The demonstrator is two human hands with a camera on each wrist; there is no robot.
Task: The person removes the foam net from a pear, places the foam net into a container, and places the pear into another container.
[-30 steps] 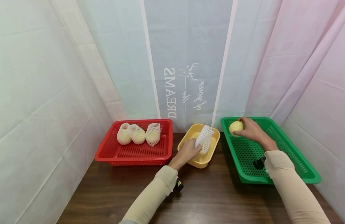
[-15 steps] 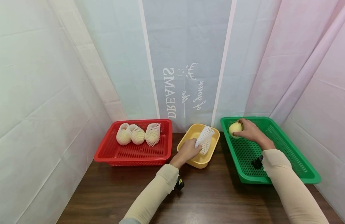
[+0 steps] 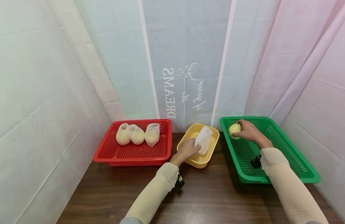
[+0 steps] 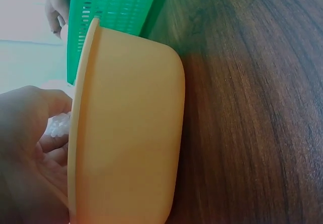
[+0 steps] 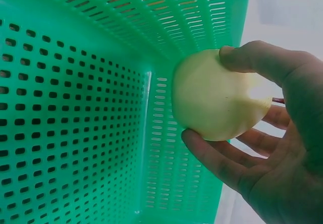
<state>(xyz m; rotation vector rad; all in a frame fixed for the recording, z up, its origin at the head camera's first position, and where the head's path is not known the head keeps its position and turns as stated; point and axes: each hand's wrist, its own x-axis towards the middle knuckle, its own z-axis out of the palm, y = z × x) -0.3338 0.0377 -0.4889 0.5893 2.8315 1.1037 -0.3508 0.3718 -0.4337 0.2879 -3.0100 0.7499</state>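
Observation:
In the head view, my left hand (image 3: 188,148) grips a white foam net sleeve (image 3: 204,140) above the yellow plastic tub (image 3: 200,164). The left wrist view has the tub's side wall (image 4: 131,118) covering most of the sleeve; only a small white piece shows by the fingers. My right hand (image 3: 251,133) holds a bare pale-yellow pear (image 5: 214,95) inside the far left corner of the green basket (image 3: 312,179). Thumb and fingers pinch the pear from opposite sides, its stem toward the palm. Whether the pear touches the basket floor, I cannot tell.
A red basket (image 3: 139,159) stands on the left, with 3 net-wrapped pears (image 3: 138,136) along its back side. All the containers sit on a dark wooden table (image 3: 211,199). Light cloth (image 3: 186,40) hangs behind and at both sides.
The right hand has shifted slightly down and to the left with the pear in its grip. The left hand stays nearly still, holding the foam net sleeve.

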